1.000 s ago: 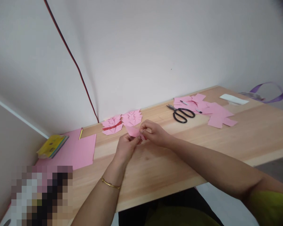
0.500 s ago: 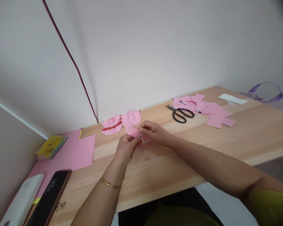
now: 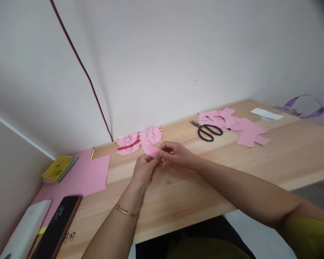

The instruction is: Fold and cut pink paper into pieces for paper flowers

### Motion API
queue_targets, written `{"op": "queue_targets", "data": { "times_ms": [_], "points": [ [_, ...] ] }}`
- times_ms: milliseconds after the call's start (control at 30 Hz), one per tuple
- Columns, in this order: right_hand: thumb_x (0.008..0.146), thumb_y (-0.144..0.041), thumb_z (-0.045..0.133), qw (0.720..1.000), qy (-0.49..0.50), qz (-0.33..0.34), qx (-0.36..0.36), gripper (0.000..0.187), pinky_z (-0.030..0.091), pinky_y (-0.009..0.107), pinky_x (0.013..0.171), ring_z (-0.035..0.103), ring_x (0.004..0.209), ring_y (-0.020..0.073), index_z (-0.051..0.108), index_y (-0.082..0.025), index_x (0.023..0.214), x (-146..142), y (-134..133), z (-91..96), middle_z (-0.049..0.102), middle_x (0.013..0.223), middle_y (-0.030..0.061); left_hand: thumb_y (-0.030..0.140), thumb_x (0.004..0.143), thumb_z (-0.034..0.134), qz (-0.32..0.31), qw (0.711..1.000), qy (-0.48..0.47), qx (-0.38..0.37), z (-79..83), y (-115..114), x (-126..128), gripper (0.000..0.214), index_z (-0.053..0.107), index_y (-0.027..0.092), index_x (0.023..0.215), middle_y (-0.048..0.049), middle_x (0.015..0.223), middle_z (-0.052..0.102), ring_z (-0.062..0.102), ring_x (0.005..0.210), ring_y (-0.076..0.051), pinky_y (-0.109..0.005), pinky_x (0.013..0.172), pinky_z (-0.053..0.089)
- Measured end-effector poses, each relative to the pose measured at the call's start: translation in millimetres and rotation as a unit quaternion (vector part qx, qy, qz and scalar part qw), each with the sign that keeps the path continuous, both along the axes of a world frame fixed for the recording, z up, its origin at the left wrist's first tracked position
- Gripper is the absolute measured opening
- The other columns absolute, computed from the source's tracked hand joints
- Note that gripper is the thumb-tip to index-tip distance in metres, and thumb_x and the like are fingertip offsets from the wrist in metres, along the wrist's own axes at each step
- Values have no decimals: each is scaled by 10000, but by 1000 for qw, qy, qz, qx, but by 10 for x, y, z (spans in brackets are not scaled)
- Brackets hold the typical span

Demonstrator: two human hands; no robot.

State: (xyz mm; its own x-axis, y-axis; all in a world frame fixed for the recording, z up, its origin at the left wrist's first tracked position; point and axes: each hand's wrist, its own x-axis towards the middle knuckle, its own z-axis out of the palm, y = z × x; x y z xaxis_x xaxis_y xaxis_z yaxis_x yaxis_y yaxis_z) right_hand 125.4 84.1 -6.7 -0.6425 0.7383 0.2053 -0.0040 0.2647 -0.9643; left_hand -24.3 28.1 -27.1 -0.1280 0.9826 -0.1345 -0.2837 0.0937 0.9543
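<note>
A pale wall (image 3: pixel 162 54) rises behind the wooden table (image 3: pixel 183 201) we work at, with a dark red cord (image 3: pixel 82 67) running down it, far left of the black-handled scissors (image 3: pixel 200 126). Taking those scissors as our landmark, we find the small pink paper (image 3: pixel 150 149) nearer to us and to their left, held between our two hands. Our left hand (image 3: pixel 145 167) pinches its lower edge between thumb and fingers; our right hand (image 3: pixel 178 155) is closed narrowly on its right end, the two sets of fingertips close together. The paper looks bent, though our fingers hide part of it.

Left of the scissors, near the wall, lie two pleated pink pieces (image 3: pixel 151 135), a red strip (image 3: pixel 128 145) across one; we cannot tell whether our paper touches them. Farther left are large pink sheets (image 3: pixel 94 174) bearing a yellow packet (image 3: pixel 56 167). Just right of the scissors, pink cut pieces (image 3: pixel 247 129) overlap in a loose spread, and beyond these rests a white strip (image 3: pixel 266 114).
</note>
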Motion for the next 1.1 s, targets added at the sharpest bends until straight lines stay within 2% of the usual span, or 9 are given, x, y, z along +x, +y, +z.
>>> {"op": "queue_targets", "data": {
  "times_ms": [233,400,500,833,1100],
  "points": [
    [813,-324,571,1000,7,2,29,183,413,245,628,533,628,110,573,-158,736,2,26,-27,601,656,-2,292,618,803,-1,1000,24,6,-42,-5,-1,249,705,94,735,-49,667,669,577,613,-97,-215,613,443],
    [817,-334,559,999,1,-3,51,213,383,237,617,480,617,98,565,-150,711,26,56,-17,562,652,-7,318,632,790,20,999,24,8,43,-19,-11,305,709,109,839,-57,730,688,601,629,-109,-238,632,481],
    [815,-333,556,998,-14,-7,62,215,367,234,612,456,620,97,559,-147,706,36,77,-26,537,650,-11,324,631,790,38,998,42,-2,99,-29,-17,295,710,111,819,-47,710,687,601,608,-99,-231,635,488],
    [799,-324,550,998,-28,-10,52,198,351,229,596,433,613,98,544,-156,693,27,74,-28,514,642,-18,324,590,806,51,997,59,-3,111,-23,-6,301,720,112,784,-45,678,687,588,567,-92,-224,602,482],
    [799,-304,547,998,-28,-11,60,188,345,223,588,427,613,93,539,-152,690,23,75,-35,512,654,-15,336,613,792,50,996,79,-1,68,-9,-27,315,721,105,814,-64,721,696,594,594,-101,-229,612,477]
  ]
}}
